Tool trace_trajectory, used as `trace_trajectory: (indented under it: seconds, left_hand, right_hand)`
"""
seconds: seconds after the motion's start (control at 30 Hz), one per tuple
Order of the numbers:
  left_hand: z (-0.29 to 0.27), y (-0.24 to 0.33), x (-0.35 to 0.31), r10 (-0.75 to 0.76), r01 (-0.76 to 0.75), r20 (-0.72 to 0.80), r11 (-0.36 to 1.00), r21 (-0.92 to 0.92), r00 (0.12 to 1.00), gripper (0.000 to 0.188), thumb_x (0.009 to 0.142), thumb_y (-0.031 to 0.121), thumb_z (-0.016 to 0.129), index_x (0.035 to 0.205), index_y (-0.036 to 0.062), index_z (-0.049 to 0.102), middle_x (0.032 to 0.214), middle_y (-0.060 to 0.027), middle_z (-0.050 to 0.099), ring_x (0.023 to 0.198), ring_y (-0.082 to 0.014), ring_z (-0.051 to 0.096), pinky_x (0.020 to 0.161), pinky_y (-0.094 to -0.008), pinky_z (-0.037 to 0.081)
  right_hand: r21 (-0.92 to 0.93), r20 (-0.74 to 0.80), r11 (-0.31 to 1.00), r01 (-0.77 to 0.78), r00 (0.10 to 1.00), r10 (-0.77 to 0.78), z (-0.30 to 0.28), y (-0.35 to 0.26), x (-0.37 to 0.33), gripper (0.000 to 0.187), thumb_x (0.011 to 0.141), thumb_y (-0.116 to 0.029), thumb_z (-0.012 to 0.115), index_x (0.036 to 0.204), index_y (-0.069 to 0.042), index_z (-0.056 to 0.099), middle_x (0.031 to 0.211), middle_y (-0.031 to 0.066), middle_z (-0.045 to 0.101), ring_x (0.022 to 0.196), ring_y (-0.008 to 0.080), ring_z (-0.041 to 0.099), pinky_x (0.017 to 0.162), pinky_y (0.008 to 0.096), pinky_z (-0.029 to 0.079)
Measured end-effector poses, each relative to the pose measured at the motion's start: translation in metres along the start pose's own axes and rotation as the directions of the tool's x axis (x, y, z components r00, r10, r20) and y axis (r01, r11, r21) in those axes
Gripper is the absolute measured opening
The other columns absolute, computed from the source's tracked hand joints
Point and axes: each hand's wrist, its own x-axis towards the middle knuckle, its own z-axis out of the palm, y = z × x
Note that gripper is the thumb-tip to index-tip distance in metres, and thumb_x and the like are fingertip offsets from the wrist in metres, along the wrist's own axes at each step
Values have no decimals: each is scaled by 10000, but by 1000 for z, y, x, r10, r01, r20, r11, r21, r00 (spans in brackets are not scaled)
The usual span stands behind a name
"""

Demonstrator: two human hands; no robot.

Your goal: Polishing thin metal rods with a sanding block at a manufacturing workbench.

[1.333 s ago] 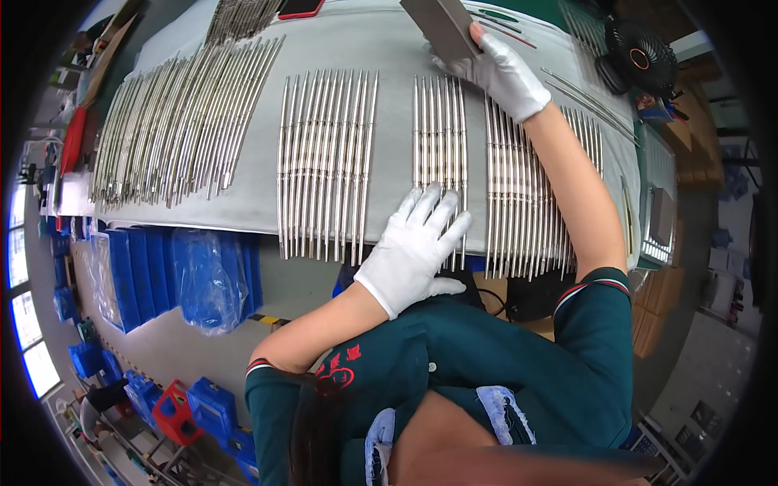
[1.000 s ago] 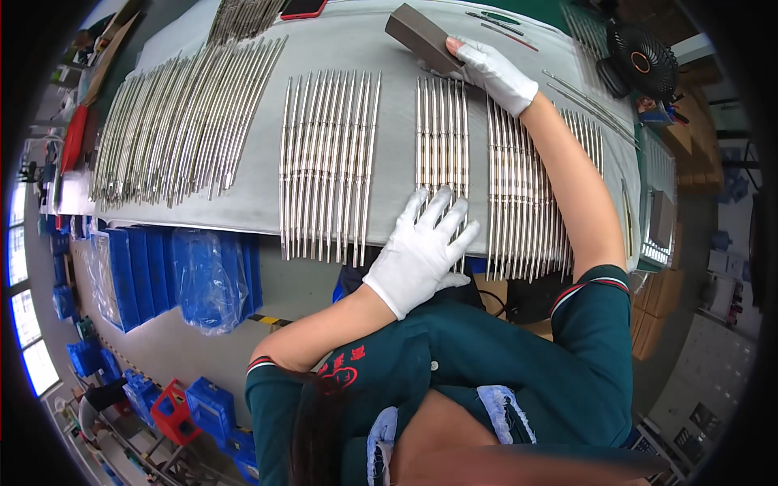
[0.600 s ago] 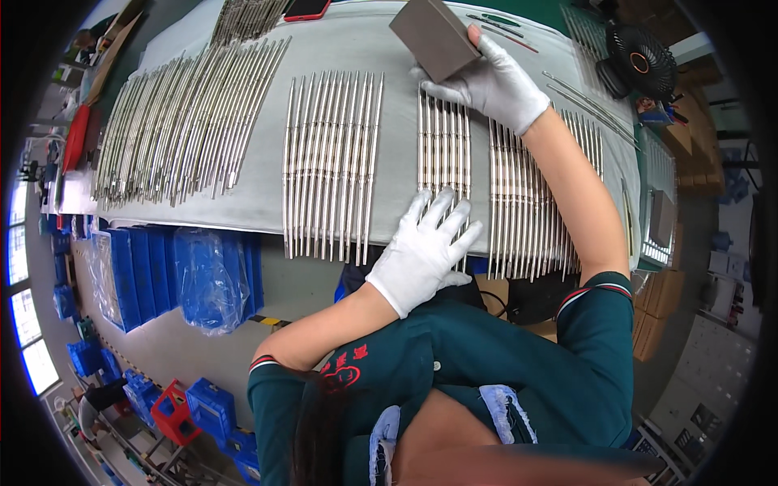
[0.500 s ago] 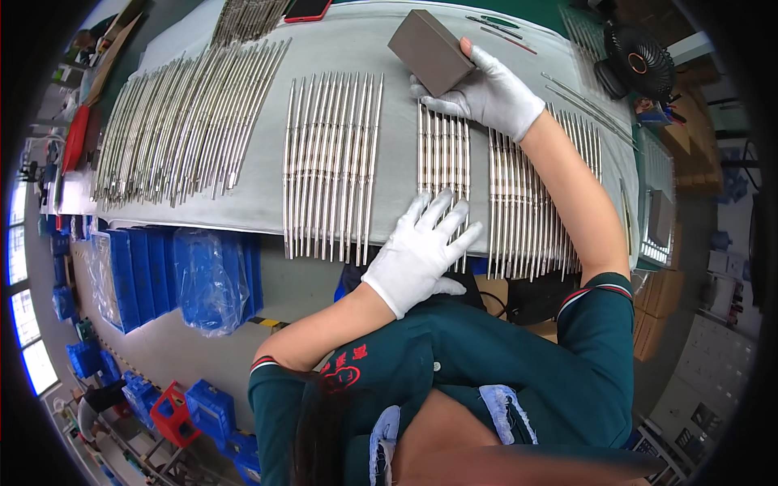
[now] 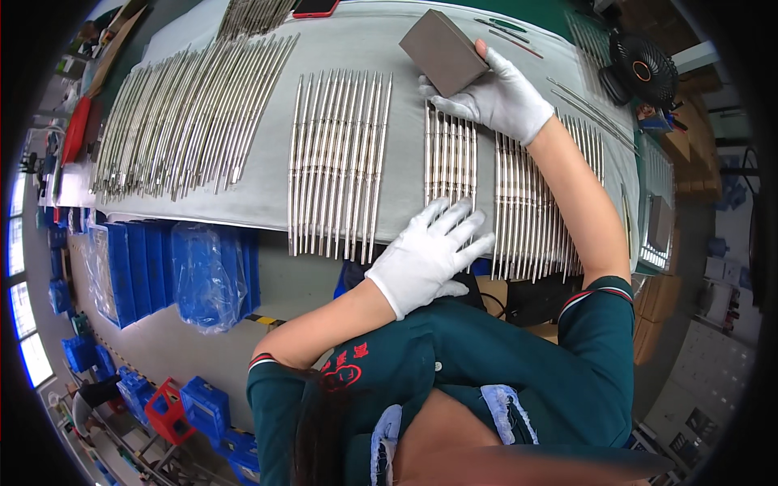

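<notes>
My right hand (image 5: 512, 99), in a white glove with the thumb tip bare, is closed on a grey-brown rectangular block (image 5: 444, 52). The block is tilted above the far ends of a small group of slim metal rods (image 5: 450, 154). Over the near ends of those rods lies my left hand (image 5: 428, 253), also gloved, its fingers spread and flat. It covers the rods' near tips, and whether it presses on them I cannot tell. A wider group of rods (image 5: 512, 194) lies under my right forearm, and another row of rods (image 5: 336, 158) is to the left of my left hand.
Many more rods (image 5: 190, 121) cover the table's left side. A black fan (image 5: 642, 68) stands at the far right, near thin loose rods (image 5: 596, 113). A red-edged phone (image 5: 316, 7) lies at the far edge. Blue crates (image 5: 146, 271) are below the table's left front edge.
The whole view has shifted slightly, so the table things sit a little further right. Both hands keep nearly the same pose; the block stays in my right hand.
</notes>
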Motion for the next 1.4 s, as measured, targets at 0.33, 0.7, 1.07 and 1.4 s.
trace_trajectory:
  seconds: [0.33, 0.7, 1.07, 1.4]
  left_hand:
    - [0, 1, -8, -6, 3, 78, 999, 41, 997, 723, 728, 419, 732, 1361, 186, 474, 1362, -127, 453, 1327, -335, 379, 1111, -548, 259]
    - [-9, -6, -21, -53, 46, 126, 997, 58, 991, 759, 711, 427, 743, 1373, 181, 463, 1375, -143, 431, 1331, -354, 363, 1117, -508, 265]
    - [8, 3, 10, 109, -112, 126, 993, 20, 986, 755, 745, 419, 725, 1391, 160, 434, 1397, -132, 430, 1350, -334, 354, 1148, -499, 241]
    - [-7, -9, -22, -22, 21, 66, 1000, 11, 998, 750, 701, 376, 762, 1358, 162, 471, 1383, -153, 433, 1334, -368, 365, 1114, -510, 280]
  right_hand:
    - [94, -34, 995, -33, 999, 37, -9, 9, 22, 717, 934, -439, 557, 1402, 52, 325, 1334, 322, 439, 1225, 465, 484, 980, 520, 501]
    - [76, -25, 996, -39, 999, 41, 2, 22, 41, 709, 924, -418, 587, 1403, 35, 326, 1343, 299, 445, 1221, 448, 497, 980, 505, 505]
    - [40, -88, 998, -50, 995, 53, -16, -5, -2, 741, 929, -421, 579, 1411, 68, 300, 1343, 335, 421, 1251, 471, 457, 988, 498, 500]
    - [54, -78, 998, -16, 997, 20, 5, 21, 38, 640, 917, -408, 609, 1339, 16, 383, 1219, 233, 533, 1077, 405, 595, 886, 466, 574]
